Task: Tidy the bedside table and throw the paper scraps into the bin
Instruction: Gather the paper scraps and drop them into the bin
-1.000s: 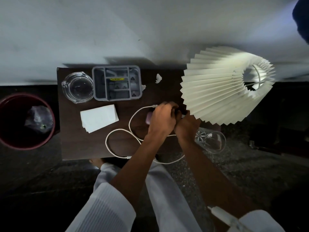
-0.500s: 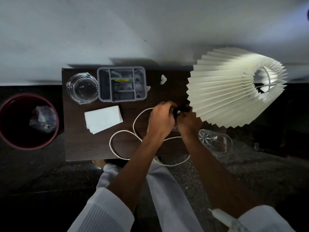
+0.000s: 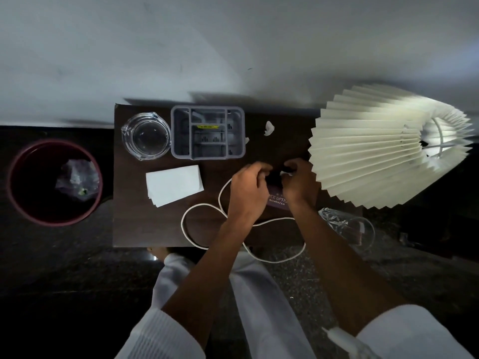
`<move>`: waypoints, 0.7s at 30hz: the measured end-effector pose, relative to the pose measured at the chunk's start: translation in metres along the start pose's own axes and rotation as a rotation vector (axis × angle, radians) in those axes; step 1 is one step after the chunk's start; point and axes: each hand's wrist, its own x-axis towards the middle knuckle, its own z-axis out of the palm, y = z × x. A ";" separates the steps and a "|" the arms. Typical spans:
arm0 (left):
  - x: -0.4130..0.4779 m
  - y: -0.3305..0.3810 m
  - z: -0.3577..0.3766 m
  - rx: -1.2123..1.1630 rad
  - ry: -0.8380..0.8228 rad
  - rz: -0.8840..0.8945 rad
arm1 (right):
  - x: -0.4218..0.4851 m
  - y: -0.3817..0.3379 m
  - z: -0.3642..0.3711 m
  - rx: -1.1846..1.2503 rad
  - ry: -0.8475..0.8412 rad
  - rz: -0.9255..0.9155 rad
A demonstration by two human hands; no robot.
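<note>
Dark wood is the top of the bedside table point(image 3: 145, 224), which stands against a pale wall. Along its far edge sit a clear glass ashtray point(image 3: 146, 136) and, just to its right, a grey plastic organiser tray point(image 3: 208, 132) with several compartments. Two paper scraps remain on the wood: a small one point(image 3: 246, 140) touching the tray's right side, and a larger crumpled one point(image 3: 268, 128) farther right, apart from the tray. A stack of white paper napkins point(image 3: 174, 185) lies in front of the ashtray and tray. A white cable point(image 3: 192, 209) loops across the near half of the table and hangs over its front edge. The left hand point(image 3: 247, 191) and right hand point(image 3: 298, 183) meet over the middle of the table, fingers curled around a small dark object between them that is too dark to identify; whether they clamp it firmly cannot be told. Under the hands lies a purple case point(image 3: 277, 200) with printed lettering, partly hidden by both wrists. A big pleated cream lampshade point(image 3: 368, 154) crowds the right end of the table, just beside the right hand. A clear glass point(image 3: 347, 226) lies near the right forearm at the table's front right corner. On the floor to the left stands the red-rimmed bin point(image 3: 15, 177), holding crumpled plastic point(image 3: 77, 181).
</note>
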 end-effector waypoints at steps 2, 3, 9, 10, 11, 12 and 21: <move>0.002 0.001 -0.002 -0.010 0.000 0.011 | 0.005 -0.006 0.002 0.016 -0.003 0.022; 0.002 0.001 -0.002 -0.021 0.004 0.010 | 0.008 -0.008 0.003 0.029 0.004 0.014; -0.003 0.003 -0.007 -0.125 0.064 -0.068 | -0.005 -0.011 0.006 0.232 -0.015 -0.110; -0.005 0.004 -0.008 -0.146 0.068 -0.088 | -0.010 -0.011 0.005 0.262 0.005 -0.128; -0.007 0.004 -0.007 -0.173 0.072 -0.119 | -0.015 -0.011 0.005 0.285 0.018 -0.141; -0.009 0.005 -0.007 -0.204 0.075 -0.153 | -0.020 -0.013 0.003 0.298 0.024 -0.156; -0.004 0.010 -0.001 -0.510 0.252 -0.394 | -0.027 -0.026 -0.001 0.519 -0.059 -0.098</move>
